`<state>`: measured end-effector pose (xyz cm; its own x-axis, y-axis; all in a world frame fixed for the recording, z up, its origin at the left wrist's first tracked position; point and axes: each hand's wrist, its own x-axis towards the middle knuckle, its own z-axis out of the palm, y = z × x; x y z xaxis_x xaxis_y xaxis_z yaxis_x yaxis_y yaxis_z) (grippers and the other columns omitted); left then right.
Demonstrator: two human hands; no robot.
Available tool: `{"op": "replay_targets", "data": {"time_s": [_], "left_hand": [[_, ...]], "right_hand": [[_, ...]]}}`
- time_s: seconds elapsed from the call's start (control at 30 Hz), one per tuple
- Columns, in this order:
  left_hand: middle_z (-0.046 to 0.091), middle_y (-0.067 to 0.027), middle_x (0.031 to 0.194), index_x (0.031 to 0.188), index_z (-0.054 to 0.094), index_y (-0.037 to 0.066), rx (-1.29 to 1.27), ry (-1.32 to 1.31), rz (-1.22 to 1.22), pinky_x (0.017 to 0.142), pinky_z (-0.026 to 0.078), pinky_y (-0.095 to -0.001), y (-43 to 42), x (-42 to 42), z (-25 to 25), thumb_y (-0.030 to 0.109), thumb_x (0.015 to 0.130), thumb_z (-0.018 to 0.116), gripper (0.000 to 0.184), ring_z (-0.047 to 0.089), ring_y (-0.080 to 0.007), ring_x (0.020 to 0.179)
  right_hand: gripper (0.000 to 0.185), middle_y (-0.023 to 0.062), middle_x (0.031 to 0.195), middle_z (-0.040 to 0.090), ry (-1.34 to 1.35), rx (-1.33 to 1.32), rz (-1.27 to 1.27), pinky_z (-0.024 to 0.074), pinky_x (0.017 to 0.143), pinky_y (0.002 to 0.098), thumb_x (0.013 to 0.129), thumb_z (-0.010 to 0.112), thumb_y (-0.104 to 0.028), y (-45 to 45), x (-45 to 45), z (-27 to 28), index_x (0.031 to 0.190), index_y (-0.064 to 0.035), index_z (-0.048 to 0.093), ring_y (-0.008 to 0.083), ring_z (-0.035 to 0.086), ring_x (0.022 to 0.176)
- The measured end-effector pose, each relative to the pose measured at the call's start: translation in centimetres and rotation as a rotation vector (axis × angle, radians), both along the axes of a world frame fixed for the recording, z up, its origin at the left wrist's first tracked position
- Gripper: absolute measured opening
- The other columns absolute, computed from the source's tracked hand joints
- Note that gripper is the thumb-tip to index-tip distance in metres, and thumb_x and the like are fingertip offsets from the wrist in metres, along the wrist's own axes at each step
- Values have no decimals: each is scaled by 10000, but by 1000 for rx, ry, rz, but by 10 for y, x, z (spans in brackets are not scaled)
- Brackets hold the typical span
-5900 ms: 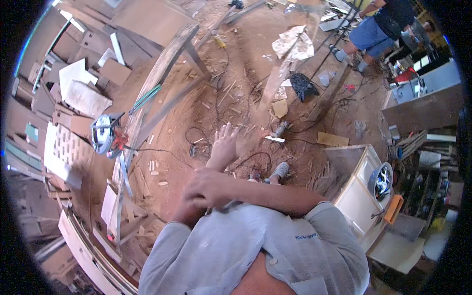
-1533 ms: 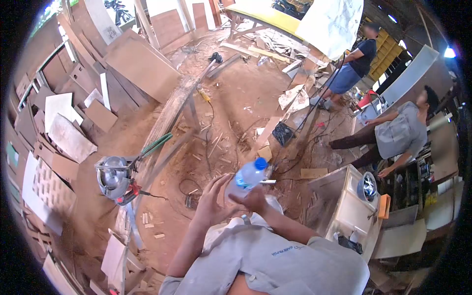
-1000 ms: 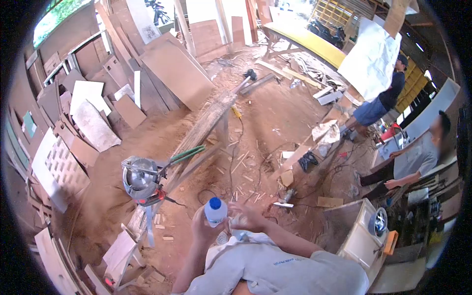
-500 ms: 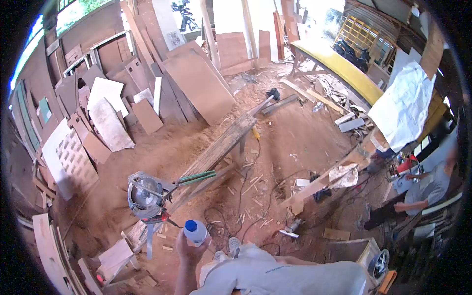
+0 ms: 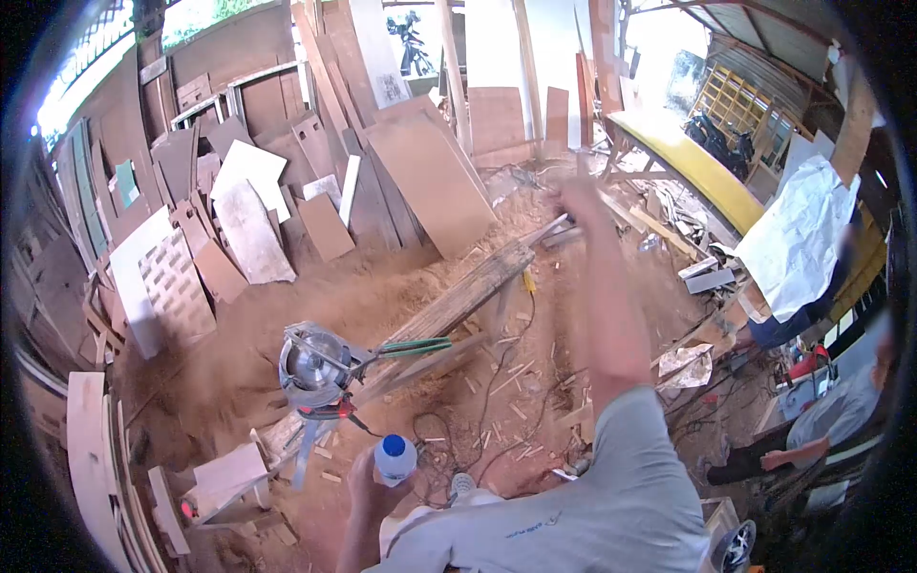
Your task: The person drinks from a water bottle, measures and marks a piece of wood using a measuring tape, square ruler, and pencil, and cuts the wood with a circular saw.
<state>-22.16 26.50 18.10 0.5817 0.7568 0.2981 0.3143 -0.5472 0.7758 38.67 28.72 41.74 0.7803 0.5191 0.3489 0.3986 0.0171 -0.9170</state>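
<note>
Low at centre, left hand (image 5: 367, 485) grips clear plastic bottle (image 5: 395, 466), blue round cap (image 5: 393, 444) still on; right hand (image 5: 576, 200) outstretched, blurred, grip unclear.

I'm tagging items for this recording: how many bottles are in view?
1: the bottle, with its blue cap on, in the left hand. Others may be hidden in the dim clutter at right.

The right hand (image 5: 577, 199) is blurred, so its fingers and anything in its grasp cannot be told. The left hand (image 5: 366, 485) hides part of the bottle (image 5: 394, 461), and the bottom edge cuts off its forearm. The shirt (image 5: 611, 501) covers part of a shoe (image 5: 462, 484); its lettering (image 5: 533, 526) is too small to read.
</note>
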Motion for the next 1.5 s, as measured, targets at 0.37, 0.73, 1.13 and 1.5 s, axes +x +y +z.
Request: {"op": "replay_targets", "data": {"time_s": [0.37,0.73,1.13,1.5], "left_hand": [[753,-138,1126,1234,692,45,-154,-113,-70,932,579,-456,64,-176,-59,270,677,1009,680,732,-312,1053],[735,-180,1102,1234,680,28,-136,53,-151,905,576,-465,154,-317,-31,190,653,966,667,720,-379,1040],[681,-185,1051,1178,647,50,84,27,-185,899,541,-527,145,-295,11,190,638,945,632,647,-440,1026],[675,-172,1114,1272,652,41,229,5,-108,928,542,-519,119,-267,35,126,578,895,741,644,-419,1067]], "right_hand": [[762,153,992,757,-357,-206,-84,586,704,398,1005,707,-227,20,-277,80,1646,-53,332,238,734,797],[504,143,920,787,75,-1485,728,573,855,470,998,627,-481,-156,-618,-466,1021,-5,792,283,750,908],[405,169,855,704,-452,-464,406,554,736,468,1038,663,-417,19,-693,-95,931,-32,722,357,708,817],[462,172,805,704,-625,-502,173,551,722,519,1031,637,-452,12,-691,-109,796,-58,695,401,704,800]]}}
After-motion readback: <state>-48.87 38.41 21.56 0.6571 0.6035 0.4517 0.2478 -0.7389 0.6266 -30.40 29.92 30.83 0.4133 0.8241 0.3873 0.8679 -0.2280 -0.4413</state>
